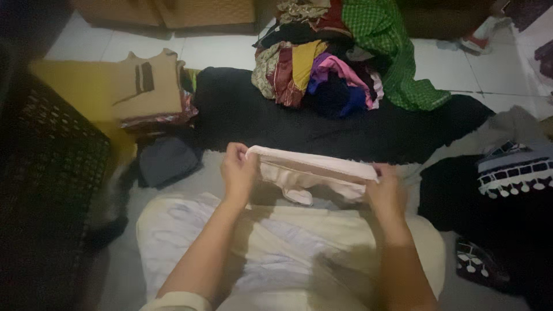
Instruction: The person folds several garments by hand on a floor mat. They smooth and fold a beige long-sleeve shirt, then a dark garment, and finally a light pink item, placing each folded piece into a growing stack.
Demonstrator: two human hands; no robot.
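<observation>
Both hands (left [238, 173], right [385, 193]) grip pale pink garment [314, 170] stretched between.

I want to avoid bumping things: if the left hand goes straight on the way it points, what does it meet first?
Probably the black cloth spread on the floor just beyond the left hand; the pile of colourful clothes lies farther on. Depth is unclear.
</observation>
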